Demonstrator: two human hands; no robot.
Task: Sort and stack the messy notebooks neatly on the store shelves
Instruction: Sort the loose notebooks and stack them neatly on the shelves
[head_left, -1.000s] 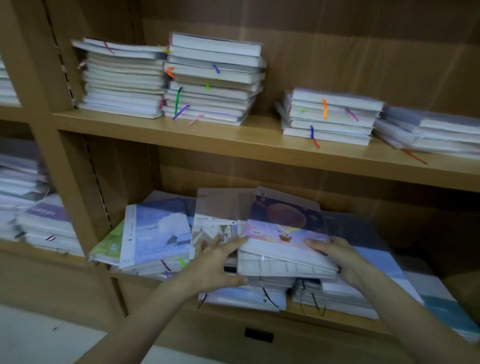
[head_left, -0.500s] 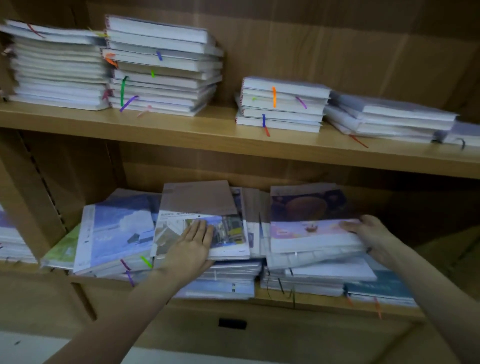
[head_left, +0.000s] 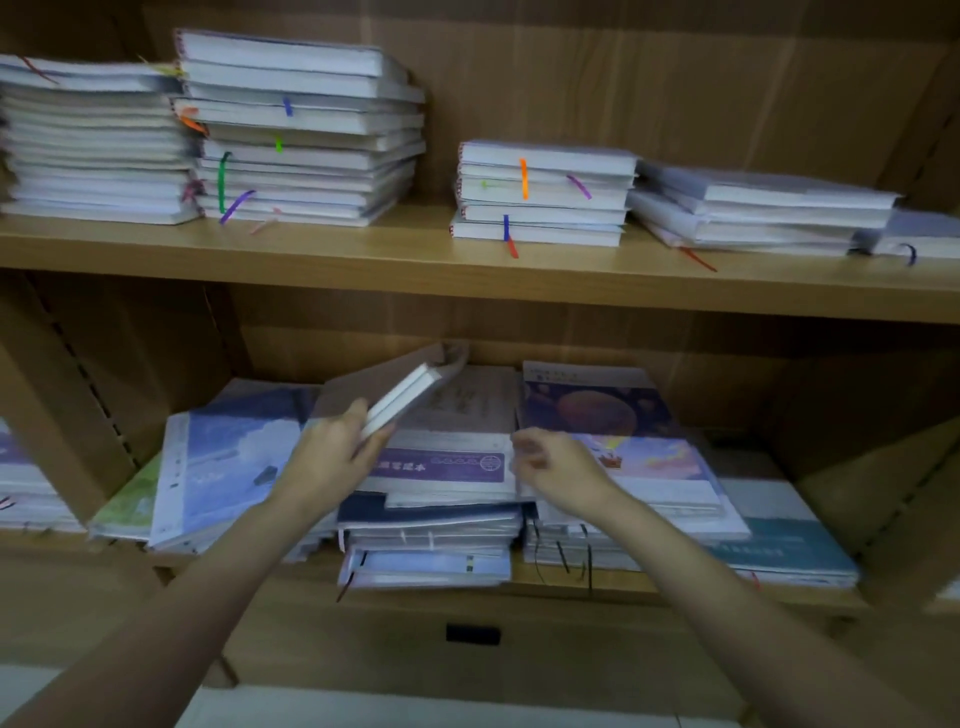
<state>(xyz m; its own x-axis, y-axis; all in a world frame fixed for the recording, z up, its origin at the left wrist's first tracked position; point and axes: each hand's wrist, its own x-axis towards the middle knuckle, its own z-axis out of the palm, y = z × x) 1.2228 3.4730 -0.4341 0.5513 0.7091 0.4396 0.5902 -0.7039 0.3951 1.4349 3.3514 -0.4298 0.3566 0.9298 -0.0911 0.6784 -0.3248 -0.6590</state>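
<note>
- Upper shelf (head_left: 363, 262), top of frame: stacks already fairly tidy.
- Lower shelf (head_left: 571, 590), mid-frame: piles overlap crookedly; most sorting is left, I judge.
- My left hand (head_left: 332, 457) grips a tilted brown notebook (head_left: 384, 389) at centre.
- My right hand (head_left: 561, 467) hovers loosely curled, blurred, apparently holding nothing, beside the planet-cover notebook (head_left: 597, 410).

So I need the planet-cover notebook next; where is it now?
In the head view the planet-cover notebook tops the right-of-centre pile on the lower shelf, just right of the right hand.
</note>
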